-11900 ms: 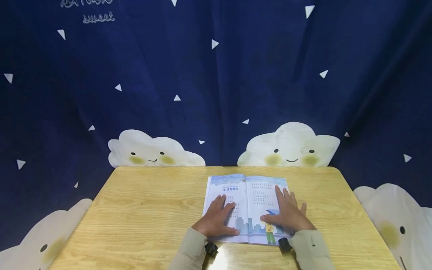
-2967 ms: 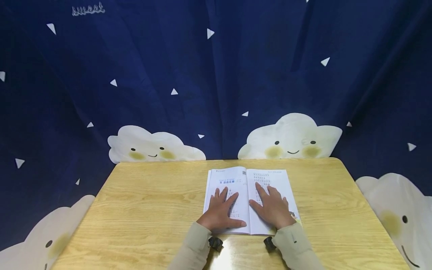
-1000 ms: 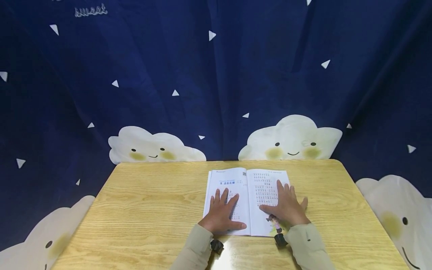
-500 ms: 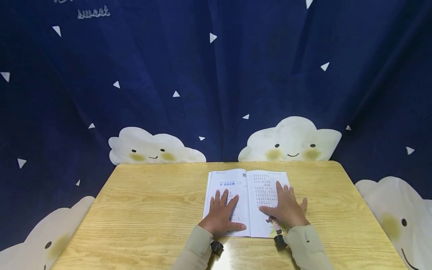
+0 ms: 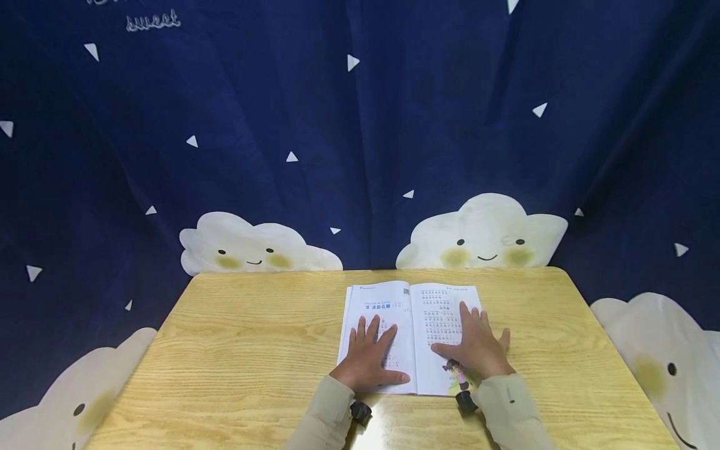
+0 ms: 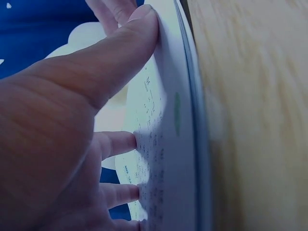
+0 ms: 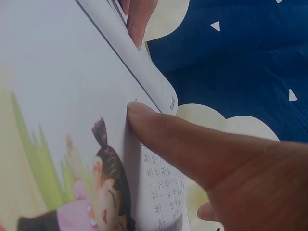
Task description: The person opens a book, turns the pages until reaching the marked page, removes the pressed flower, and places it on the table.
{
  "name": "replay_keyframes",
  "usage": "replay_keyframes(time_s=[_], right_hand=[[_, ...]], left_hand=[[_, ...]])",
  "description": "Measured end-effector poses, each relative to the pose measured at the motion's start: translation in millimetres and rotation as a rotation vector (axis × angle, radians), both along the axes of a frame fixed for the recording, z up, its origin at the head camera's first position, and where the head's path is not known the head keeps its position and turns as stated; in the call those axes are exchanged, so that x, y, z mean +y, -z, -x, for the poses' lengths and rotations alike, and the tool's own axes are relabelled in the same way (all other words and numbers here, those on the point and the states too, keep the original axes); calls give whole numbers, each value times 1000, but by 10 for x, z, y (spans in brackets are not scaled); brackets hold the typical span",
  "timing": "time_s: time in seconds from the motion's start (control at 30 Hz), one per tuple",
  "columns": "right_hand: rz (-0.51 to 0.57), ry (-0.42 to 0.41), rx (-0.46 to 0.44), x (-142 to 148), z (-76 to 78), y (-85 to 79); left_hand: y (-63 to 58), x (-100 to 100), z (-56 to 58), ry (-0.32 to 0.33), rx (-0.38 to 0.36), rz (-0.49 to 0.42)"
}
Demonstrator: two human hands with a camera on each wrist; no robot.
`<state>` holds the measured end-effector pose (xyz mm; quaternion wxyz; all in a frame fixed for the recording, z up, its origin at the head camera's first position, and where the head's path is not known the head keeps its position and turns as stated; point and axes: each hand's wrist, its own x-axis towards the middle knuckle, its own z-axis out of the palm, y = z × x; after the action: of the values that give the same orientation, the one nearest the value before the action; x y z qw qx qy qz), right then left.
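An open book (image 5: 394, 294) lies flat on the wooden table, its white pages printed with text under a blue heading on the left page. My left hand (image 5: 368, 359) rests spread on the left page, thumb toward the spine; its fingertips touch the paper in the left wrist view. Over the outer part of the right page lies my right hand (image 5: 482, 347), fingers spread, with the little-finger side past the page's edge. In the right wrist view its thumb (image 7: 159, 125) touches the page above a drawn girl (image 7: 110, 187) with tied hair.
The wooden table (image 5: 253, 337) stretches to both sides of the book. Behind it hangs a dark blue curtain (image 5: 270, 112) with white triangles and smiling clouds. Black wrist cameras (image 5: 360, 412) sit below the beige sleeves (image 5: 323, 412).
Since the earliest frame the book shows a different spread, the blue city picture replaced by white pages. My right hand has moved from mid-page to the right edge; both hands are still lately.
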<state>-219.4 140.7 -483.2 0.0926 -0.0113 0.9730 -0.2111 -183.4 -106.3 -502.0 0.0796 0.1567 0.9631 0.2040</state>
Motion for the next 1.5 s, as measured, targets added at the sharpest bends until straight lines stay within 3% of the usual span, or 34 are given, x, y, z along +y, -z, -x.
replay_keyframes(time_s=[0.6, 0.93, 1.27, 1.4, 1.5], right_hand=[[92, -25, -14, 59, 49, 51], [268, -79, -30, 157, 117, 37], [610, -89, -159, 196, 91, -75], [661, -91, -175, 222, 102, -114], [674, -113, -135, 249, 112, -132]], left_hand=[[13, 1, 14, -1, -12, 5], [-4, 5, 10, 1, -15, 14], [-9, 5, 1, -6, -15, -1], [-23, 2, 3, -6, -19, -7], [-26, -1, 7, -7, -24, -8]])
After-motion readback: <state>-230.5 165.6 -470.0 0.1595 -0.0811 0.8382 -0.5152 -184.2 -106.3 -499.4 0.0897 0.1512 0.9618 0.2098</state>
